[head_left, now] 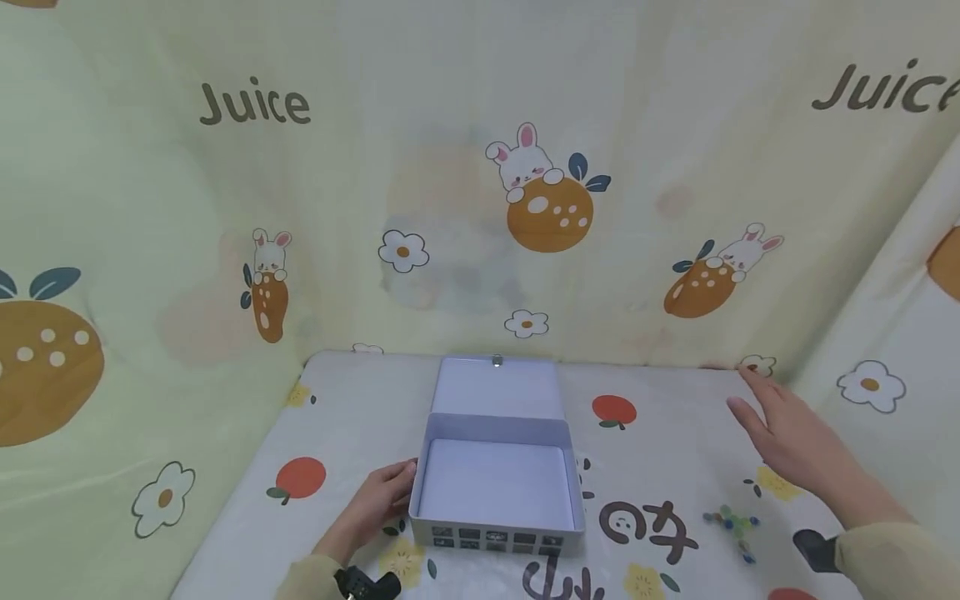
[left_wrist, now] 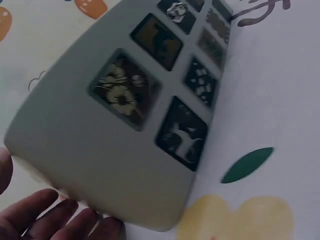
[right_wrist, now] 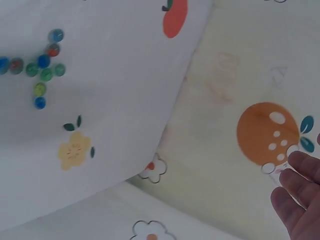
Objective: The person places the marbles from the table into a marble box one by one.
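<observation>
An open metal box [head_left: 497, 540] stands on the table, its lid [head_left: 498, 387] folded back and its white inside bare. Small dark pictures [left_wrist: 126, 89] decorate its front wall. Against the box's left side rests my left hand [head_left: 378, 500]; in the left wrist view its fingertips [left_wrist: 75, 220] lie along that wall. My right hand [head_left: 798, 437] is raised over the table's right side, fingers extended, holding nothing. On the cloth, nearer to me than that hand, lies a loose cluster of glass marbles [head_left: 731, 521], blue, green, yellow and reddish in the right wrist view.
A white printed cloth [head_left: 360, 392] with fruit and flowers covers the table. Curtains with rabbits and oranges [head_left: 551, 212] enclose the back and sides. The back table edge [right_wrist: 172, 107] runs close to my right hand.
</observation>
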A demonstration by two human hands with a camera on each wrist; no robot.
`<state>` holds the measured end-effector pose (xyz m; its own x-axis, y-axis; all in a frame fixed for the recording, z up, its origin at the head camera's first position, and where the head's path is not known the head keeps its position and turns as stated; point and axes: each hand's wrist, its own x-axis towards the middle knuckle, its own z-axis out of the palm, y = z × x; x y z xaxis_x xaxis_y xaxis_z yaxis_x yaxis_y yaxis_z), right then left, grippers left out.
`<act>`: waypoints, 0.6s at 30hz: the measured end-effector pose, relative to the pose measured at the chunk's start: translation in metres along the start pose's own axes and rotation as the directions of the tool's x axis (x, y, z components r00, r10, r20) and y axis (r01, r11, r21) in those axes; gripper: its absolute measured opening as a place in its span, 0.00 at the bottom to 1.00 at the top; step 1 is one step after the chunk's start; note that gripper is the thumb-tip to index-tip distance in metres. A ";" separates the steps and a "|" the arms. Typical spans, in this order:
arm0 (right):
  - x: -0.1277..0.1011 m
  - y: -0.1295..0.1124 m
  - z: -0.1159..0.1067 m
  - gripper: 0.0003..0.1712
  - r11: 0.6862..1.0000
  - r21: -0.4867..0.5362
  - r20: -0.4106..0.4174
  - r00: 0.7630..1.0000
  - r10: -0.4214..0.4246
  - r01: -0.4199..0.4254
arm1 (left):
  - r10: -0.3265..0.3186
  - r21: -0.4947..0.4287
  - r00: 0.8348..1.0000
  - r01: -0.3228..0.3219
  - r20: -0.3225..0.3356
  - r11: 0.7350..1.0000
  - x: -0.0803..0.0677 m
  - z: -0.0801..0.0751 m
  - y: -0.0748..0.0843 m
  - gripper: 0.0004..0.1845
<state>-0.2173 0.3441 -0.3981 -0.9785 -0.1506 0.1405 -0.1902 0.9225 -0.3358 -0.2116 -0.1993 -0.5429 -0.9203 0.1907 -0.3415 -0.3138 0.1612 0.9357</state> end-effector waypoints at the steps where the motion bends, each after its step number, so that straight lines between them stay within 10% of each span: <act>1: -0.003 0.005 0.001 0.40 1.000 0.008 -0.005 1.000 0.003 -0.003 | -0.011 -0.011 1.000 0.011 0.001 1.000 -0.001 0.000 -0.003 0.37; 18: -0.031 0.047 0.017 0.42 0.991 0.019 0.004 0.991 0.133 -0.133 | -0.024 -0.040 1.000 0.023 -0.017 0.999 -0.010 -0.008 -0.037 0.32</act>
<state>-0.1968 0.3862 -0.4339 -0.9955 -0.0281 0.0906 -0.0598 0.9275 -0.3689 -0.1925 -0.2147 -0.5730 -0.9165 0.1702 -0.3620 -0.3439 0.1270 0.9304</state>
